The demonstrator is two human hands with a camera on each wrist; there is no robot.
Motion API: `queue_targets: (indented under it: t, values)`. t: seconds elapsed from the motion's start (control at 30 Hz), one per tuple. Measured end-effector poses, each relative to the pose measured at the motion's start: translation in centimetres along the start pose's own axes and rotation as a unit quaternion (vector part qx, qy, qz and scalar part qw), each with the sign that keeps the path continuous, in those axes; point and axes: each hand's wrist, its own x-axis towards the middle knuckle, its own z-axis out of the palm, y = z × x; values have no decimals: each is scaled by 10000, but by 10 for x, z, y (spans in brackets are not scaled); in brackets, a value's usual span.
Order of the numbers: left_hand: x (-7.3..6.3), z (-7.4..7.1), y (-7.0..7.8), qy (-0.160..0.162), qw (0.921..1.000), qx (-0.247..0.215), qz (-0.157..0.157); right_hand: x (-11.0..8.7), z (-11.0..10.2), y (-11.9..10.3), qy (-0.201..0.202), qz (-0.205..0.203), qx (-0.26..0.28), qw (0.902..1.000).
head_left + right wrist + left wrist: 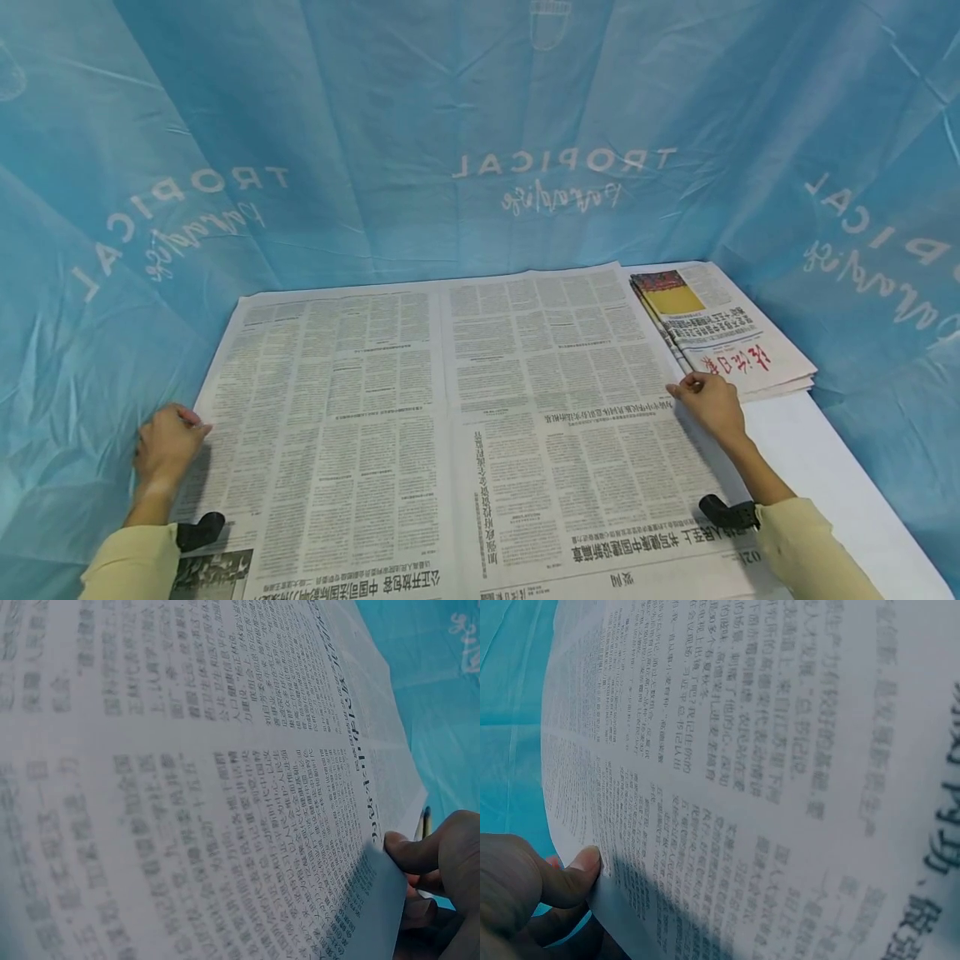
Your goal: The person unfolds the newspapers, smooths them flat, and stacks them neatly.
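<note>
A large newspaper sheet (495, 433) lies spread open, its crease running down the middle and its print upside down from here. At its left edge my left hand (168, 446) pinches the paper, the thumb (585, 864) on top and the other fingers partly hidden underneath. The right edge is pinched by my right hand (712, 407), thumb (409, 851) over the page and fingers curled below. In both wrist views the sheet fills most of the picture and bends near the hands. Its near edge runs out of the head view.
Folded newspapers (731, 333) with red lettering lie stacked at the back right, close beside my right hand. White table surface (817, 475) shows on the right. A blue curtain (390, 150) hangs behind and along both sides. Black straps sit on both wrists.
</note>
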Motion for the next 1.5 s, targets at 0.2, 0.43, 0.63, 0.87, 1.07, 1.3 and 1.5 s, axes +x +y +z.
queue_targets:
  t: [0.2,0.43,0.63,0.87,1.07,1.3,1.5]
  values:
    - [-3,2,1,52,10000,21,63,0,-1,-2,-76,175,-119,9997]
    - [-1,1,3,-45,10000,80,6,-1,0,-5,-108,352,-307,9989]
    - [-4,1,5,-80,9998,192,-16,-3,-1,-7,53,223,-314,9992]
    - [-8,5,6,214,9977,552,329,-4,0,-5,92,96,-423,9990]
    - [-13,12,9,899,9846,695,1329,-5,0,-10,152,-89,-662,9977]
    - [-23,31,41,394,9804,260,1913,-3,2,-17,411,-601,-661,9952]
    - [-38,71,89,203,9695,-117,2440,-5,18,-28,125,-2032,-671,9768]
